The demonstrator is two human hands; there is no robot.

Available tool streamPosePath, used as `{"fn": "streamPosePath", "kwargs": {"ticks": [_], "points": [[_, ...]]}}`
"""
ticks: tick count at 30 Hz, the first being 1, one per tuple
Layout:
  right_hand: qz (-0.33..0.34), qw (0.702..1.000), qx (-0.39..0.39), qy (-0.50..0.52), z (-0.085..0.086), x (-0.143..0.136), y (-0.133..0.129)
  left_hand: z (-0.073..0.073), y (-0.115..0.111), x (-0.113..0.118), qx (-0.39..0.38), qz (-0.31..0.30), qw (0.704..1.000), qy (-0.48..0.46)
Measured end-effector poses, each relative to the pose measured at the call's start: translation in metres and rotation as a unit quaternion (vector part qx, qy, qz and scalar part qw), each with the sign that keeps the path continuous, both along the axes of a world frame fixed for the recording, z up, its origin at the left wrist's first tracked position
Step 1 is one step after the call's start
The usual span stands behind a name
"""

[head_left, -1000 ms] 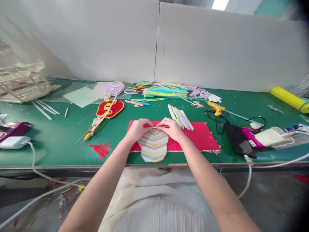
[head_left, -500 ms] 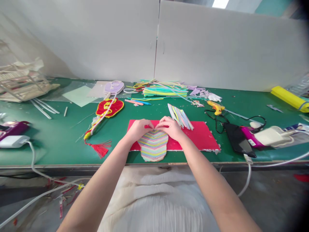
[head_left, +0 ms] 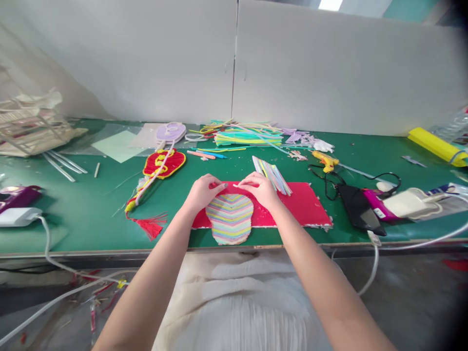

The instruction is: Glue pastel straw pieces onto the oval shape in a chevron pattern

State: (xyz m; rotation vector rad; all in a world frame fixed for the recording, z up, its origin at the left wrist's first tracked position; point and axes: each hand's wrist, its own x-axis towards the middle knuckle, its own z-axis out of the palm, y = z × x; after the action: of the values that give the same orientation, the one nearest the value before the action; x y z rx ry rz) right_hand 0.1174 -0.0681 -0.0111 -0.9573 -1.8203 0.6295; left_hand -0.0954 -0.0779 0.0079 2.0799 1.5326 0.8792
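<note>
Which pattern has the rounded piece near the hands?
The rounded piece has pastel chevron stripes; head view.

I see a green table (head_left: 87, 209). On it lie a red board (head_left: 302, 202), a red piece with yellow trim (head_left: 176, 163), a heap of coloured strips (head_left: 248, 138) and a yellow gun-shaped tool (head_left: 325, 160).

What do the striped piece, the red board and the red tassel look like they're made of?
Striped piece: probably chenille stems, matte and soft-looking, judging by its fuzzy parallel rows.
Red board: perhaps foam board, smooth-faced; its edge shows white and ragged.
Red tassel: likely thread, sheen unclear, given its fine loose strands.
</note>
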Motion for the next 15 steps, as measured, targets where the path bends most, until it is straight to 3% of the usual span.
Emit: {"fn": "streamPosePath", "kwargs": {"ticks": [3,6,10,15], "points": [[-0.018,0.999,-0.016,0.022,-0.001,0.000,0.001,-0.001,0.001,-0.003,-0.036,-0.034,0.997,0.064],[-0.029,0.998,-0.037,0.048,-0.002,-0.001,0.001,-0.001,0.001,-0.003,-0.038,-0.089,0.993,0.069],[-0.032,0.995,-0.056,0.072,0.000,-0.001,0.002,0.000,-0.001,0.000,-0.097,-0.118,0.988,-0.039],[-0.009,0.995,-0.072,0.074,0.009,0.002,-0.001,0.004,-0.005,0.004,-0.180,-0.098,0.958,-0.201]]}}
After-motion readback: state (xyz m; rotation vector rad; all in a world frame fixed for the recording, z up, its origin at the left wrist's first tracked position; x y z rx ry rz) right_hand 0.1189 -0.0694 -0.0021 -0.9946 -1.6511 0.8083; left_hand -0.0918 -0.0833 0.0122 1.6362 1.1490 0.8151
